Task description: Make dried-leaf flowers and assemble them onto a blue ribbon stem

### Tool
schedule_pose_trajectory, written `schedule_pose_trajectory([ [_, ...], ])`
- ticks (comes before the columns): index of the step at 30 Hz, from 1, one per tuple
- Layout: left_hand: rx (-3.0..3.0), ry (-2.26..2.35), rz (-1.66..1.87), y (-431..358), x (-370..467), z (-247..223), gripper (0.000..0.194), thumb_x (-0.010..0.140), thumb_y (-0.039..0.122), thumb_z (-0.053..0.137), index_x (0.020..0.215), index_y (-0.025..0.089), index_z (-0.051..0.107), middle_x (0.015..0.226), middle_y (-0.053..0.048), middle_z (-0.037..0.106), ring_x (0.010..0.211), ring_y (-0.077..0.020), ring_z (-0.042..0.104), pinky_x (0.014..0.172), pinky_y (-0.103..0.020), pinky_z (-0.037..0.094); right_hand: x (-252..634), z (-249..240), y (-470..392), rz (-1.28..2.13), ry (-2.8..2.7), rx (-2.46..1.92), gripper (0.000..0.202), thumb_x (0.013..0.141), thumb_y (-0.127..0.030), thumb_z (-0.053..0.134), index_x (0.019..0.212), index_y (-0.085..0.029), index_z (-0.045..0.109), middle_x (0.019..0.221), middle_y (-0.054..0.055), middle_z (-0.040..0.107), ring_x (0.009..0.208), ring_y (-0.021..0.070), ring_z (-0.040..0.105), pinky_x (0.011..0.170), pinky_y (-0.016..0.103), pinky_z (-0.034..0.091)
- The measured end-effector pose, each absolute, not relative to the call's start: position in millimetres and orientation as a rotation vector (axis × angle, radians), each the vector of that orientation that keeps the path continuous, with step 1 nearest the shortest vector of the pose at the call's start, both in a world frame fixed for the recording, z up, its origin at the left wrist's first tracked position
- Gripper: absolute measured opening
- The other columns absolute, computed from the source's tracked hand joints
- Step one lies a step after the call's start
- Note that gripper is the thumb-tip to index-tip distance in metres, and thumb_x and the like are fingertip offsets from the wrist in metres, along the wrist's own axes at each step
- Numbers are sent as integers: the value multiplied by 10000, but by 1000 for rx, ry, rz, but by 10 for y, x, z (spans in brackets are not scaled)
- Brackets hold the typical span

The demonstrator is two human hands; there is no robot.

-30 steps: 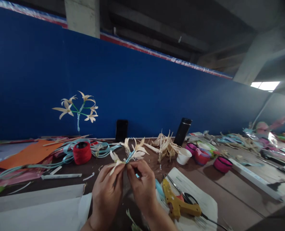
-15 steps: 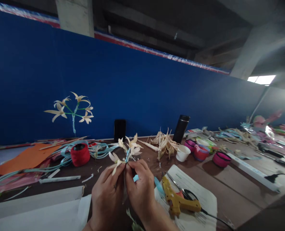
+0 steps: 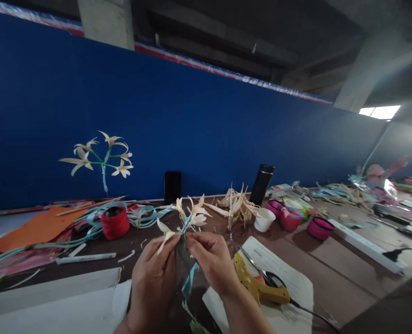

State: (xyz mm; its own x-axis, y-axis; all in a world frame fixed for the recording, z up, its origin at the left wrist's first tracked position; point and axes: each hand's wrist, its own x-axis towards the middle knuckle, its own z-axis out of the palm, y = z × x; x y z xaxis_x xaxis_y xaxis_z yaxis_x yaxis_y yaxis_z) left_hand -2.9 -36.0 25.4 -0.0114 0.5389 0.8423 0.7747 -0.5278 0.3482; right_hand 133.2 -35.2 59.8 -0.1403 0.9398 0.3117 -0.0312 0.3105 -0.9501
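Observation:
Cream petalled artificial flowers [image 3: 192,214] on a blue-wrapped stem stand up between my two hands. My left hand [image 3: 155,273] pinches the stem's base and a lower flower from the left, fingers closed. From the right, my right hand [image 3: 211,260] closes its thumb and fingertips at the same stem, with a light-blue ribbon [image 3: 189,281] hanging below it. What exactly its fingertips grip, stem or ribbon, is partly hidden. Behind on the left, a finished-looking spray of similar flowers [image 3: 104,162] stands upright against the blue partition.
A yellow glue gun [image 3: 257,287] and scissors [image 3: 273,280] lie on papers at the right. Dried husks [image 3: 238,208], a white cup [image 3: 264,219] and a black flask [image 3: 262,184] stand behind. Red tape roll [image 3: 115,222] sits left; a power strip [image 3: 369,248] lies far right.
My right hand has turned and its forearm swung to the right, exposing the hanging blue ribbon. The held flowers have tilted slightly right; my left hand keeps its pinch.

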Motion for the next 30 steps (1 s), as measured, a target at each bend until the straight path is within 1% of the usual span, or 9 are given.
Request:
schedule_pose_trajectory([
  [3,-2037,-1385,-1523,-363,-34,274,211,857,234,484,940,205,675,897,-54,680,809,-179,646,764,-284,516,1334,568,-303,1050,-1411,-885,232,785,-339,613,732,-146,729,567,-18,563,516,93,446,485,198,341],
  [6,-2014,-1306,-1477,-336,-51,268,207,853,222,482,929,203,674,889,-61,686,807,-184,644,744,-286,521,1297,538,-271,989,-1405,-886,212,770,-339,635,780,-160,748,617,0,624,561,118,505,536,217,399],
  [10,-2044,-1189,-1458,-305,-43,261,186,832,179,503,934,172,659,858,-78,688,832,-201,622,769,-315,512,1272,549,-265,982,-1383,-889,192,769,-319,637,784,-164,750,625,2,641,568,121,521,535,214,411],
  [13,-2096,-1220,-1551,-313,-8,268,182,810,175,538,954,165,648,846,-80,671,845,-203,605,762,-323,508,1279,572,-275,982,-1354,-889,168,772,-279,624,780,-159,742,624,4,636,602,130,541,568,216,431],
  [16,-2115,-1280,-1661,-325,14,262,181,808,198,562,963,179,653,877,-72,655,852,-190,609,760,-310,505,1286,574,-283,953,-1365,-924,165,781,-245,600,774,-150,735,610,3,624,588,128,530,565,218,430],
  [22,-2065,-1438,-1769,-319,-13,241,176,820,278,564,887,184,696,866,-54,685,829,-176,648,735,-259,509,1285,538,-291,807,-1435,-1005,163,791,-233,580,765,-150,717,639,0,627,590,125,520,562,216,404],
  [27,-2073,-1581,-1925,-320,-18,313,174,783,327,593,802,214,724,795,-21,679,719,-152,649,632,-225,502,1279,550,-324,675,-1485,-1051,145,782,-175,562,722,-160,693,641,-9,600,622,126,534,584,208,400],
  [30,-2066,-1716,-2055,-330,-17,356,181,754,356,611,770,224,733,821,-22,686,744,-162,649,669,-240,499,1266,571,-354,593,-1533,-1035,147,776,-123,543,715,-169,669,661,-13,590,642,121,540,613,205,402],
])
